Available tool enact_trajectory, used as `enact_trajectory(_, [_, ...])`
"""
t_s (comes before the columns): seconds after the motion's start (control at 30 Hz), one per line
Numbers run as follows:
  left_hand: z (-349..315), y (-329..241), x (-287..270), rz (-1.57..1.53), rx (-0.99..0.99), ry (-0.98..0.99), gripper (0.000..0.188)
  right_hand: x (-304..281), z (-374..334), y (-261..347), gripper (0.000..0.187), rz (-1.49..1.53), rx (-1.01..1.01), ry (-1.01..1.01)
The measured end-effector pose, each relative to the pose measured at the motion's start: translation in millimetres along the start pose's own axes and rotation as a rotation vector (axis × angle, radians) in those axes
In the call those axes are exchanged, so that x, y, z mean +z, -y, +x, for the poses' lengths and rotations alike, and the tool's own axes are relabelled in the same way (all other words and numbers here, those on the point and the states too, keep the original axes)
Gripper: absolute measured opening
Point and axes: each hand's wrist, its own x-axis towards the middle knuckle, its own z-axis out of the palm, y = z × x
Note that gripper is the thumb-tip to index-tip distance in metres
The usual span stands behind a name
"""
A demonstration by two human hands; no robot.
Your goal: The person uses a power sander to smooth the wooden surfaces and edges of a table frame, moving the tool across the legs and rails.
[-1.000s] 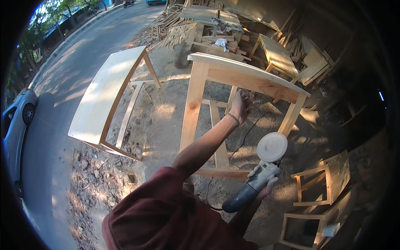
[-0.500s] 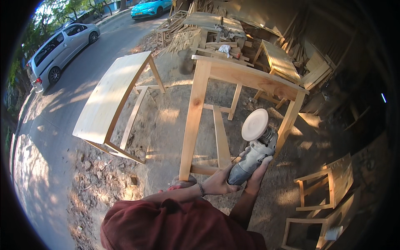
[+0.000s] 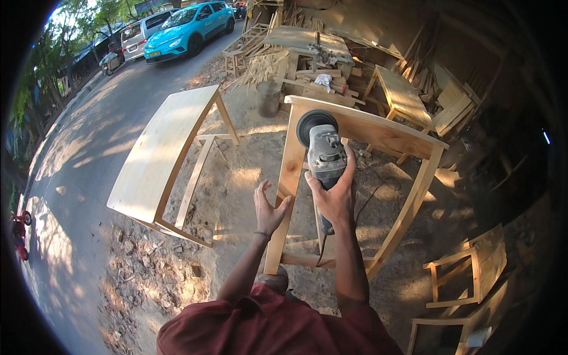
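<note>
My right hand [image 3: 336, 198] is wrapped round the body of a grey angle grinder [image 3: 326, 155] with a round sanding disc [image 3: 309, 125]. The disc lies over the corner where the leg and apron of a bare wooden table frame [image 3: 378, 131] meet; whether it touches cannot be told. Nothing is in my left hand [image 3: 270, 208], its fingers spread and curved beside the table's left leg [image 3: 283, 201]. From the grinder's rear a dark cord [image 3: 323, 245] hangs down. A foot [image 3: 273, 279] shows by the lower end of the left leg.
Left stands a pale wooden table [image 3: 163, 148]. Another table [image 3: 403, 97] and a wood pile [image 3: 322, 80] are behind. Small wooden frames [image 3: 455, 275] lie at the lower right. On the road are a turquoise car [image 3: 189, 29] and a grey van [image 3: 137, 36]. Rubble [image 3: 148, 266] covers ground at lower left.
My left hand has let go of the grinder. My right hand has turned the grinder disc-down and moved it up and left to the table's corner. The van drove off; the turquoise car came nearer.
</note>
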Motion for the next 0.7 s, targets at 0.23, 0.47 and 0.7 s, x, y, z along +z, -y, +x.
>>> enact_trajectory(0.23, [25,35,35,-0.433,-0.275,0.338,0.067,56,69,3,0.092,-0.139,-0.034,0.035])
enact_trajectory(0.47, [18,55,43,-0.47,-0.351,0.331,0.05,29,73,-17,0.094,-0.125,0.001,-0.057])
enact_trajectory(0.7, [24,46,45,-0.413,-0.344,0.345,0.05,-87,65,-91,0.094,-0.109,0.216,-0.28])
